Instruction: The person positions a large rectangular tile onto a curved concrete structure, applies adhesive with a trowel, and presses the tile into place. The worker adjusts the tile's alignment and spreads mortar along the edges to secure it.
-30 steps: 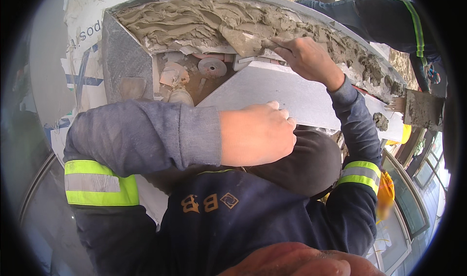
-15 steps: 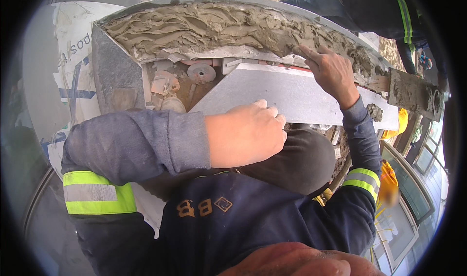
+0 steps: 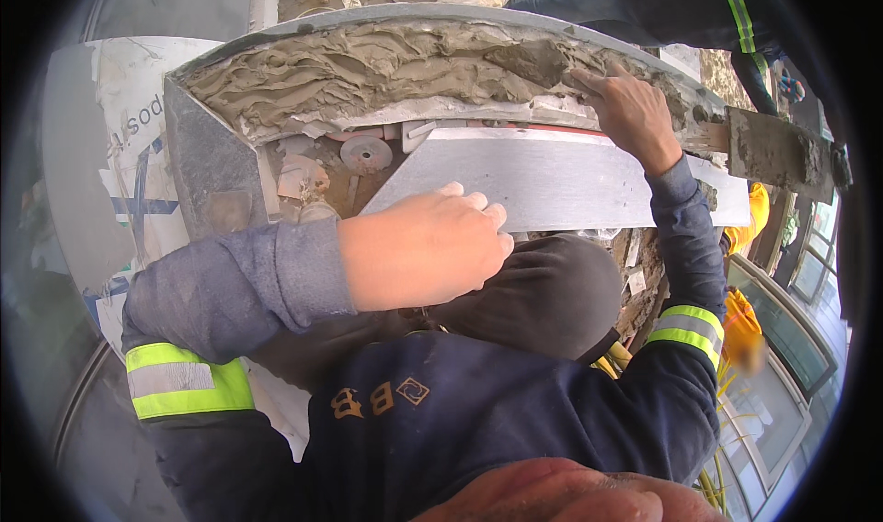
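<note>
My left hand [image 3: 423, 246] is curled closed with dusty knuckles, over my knee and the lower edge of a pale grey slab [image 3: 552, 183]. Its palm is hidden. My right hand [image 3: 635, 122] reaches to the right part of a curved bed of wet mortar [image 3: 368, 71]. Its index finger stretches left at the mortar, while the other fingers bend under. Beside that fingertip lies a smoother, darker patch; whether a tool is under it or in the hand, I cannot make out. The slab lies between the mortar bed and my knee.
A grey stone side piece [image 3: 212, 159] stands at left. Near it, a round disc [image 3: 366, 155] lies in the gap. At right rests a mortar-smeared board [image 3: 782, 154]. Another person's dark-clothed legs [image 3: 635, 7] are at top right, and yellow cloth [image 3: 756, 211] hangs lower down.
My left hand has shifted left and slightly up. My right hand has moved slightly right along the mortar. The view has tilted a little.
</note>
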Demonstrator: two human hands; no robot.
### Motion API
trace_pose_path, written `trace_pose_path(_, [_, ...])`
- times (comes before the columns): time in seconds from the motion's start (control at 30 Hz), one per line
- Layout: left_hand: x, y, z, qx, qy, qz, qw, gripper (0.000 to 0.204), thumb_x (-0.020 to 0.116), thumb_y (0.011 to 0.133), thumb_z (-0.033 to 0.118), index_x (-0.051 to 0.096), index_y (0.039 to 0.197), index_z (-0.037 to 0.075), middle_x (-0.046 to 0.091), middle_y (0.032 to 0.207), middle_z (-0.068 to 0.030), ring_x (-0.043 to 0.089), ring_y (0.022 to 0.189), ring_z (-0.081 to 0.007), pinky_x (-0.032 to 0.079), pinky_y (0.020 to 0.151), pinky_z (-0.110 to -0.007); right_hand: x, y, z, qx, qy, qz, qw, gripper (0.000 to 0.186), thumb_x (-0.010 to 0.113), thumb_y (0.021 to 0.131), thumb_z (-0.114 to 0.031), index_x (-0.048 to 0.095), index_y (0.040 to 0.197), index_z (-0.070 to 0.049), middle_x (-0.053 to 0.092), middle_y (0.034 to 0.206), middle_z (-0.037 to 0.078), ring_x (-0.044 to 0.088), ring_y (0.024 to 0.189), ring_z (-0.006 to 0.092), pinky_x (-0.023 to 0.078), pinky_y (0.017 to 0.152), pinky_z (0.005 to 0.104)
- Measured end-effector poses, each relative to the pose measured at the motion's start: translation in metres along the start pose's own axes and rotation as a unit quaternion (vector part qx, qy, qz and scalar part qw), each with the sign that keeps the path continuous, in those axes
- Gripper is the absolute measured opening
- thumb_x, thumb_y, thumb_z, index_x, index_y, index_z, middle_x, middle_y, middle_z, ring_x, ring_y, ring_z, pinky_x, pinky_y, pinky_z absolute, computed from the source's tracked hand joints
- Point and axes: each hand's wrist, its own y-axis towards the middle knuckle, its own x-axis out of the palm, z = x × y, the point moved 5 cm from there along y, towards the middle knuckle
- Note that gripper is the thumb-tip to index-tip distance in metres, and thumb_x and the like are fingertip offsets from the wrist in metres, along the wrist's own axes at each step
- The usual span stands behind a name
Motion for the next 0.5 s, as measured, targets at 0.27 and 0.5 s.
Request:
trace_pose_path(0.27, [0.005,0.005,-0.004,0.0,0.034,0.012,0.999,0.03,0.074,0.092,0.031,0.067,0.103,0.003,0.062,0.097,-0.0099,0.062,0.097,-0.0264,0.05,0.083,-0.039,0.027,-0.011,0.024,0.07,0.07,-0.033,0.995,0.035,0.065,0.098,-0.032,0.073,0.131,-0.024,0.073,0.088,0.018,0.072,0.085,0.037,0.057,0.073,0.0465])
trace_pose_path(0.5, [0.002,0.004,0.003,0.021,0.014,-0.011,1.0,0.031,0.074,0.092,0.032,0.066,0.103,0.003,0.06,0.096,-0.0093,0.061,0.094,-0.0263,0.049,0.081,-0.039,-0.016,-0.014,0.023,0.06,0.055,-0.018,0.996,0.031,0.065,0.098,-0.03,0.077,0.124,-0.019,0.072,0.084,0.016,0.07,0.079,0.0365,0.056,0.072,0.0462])
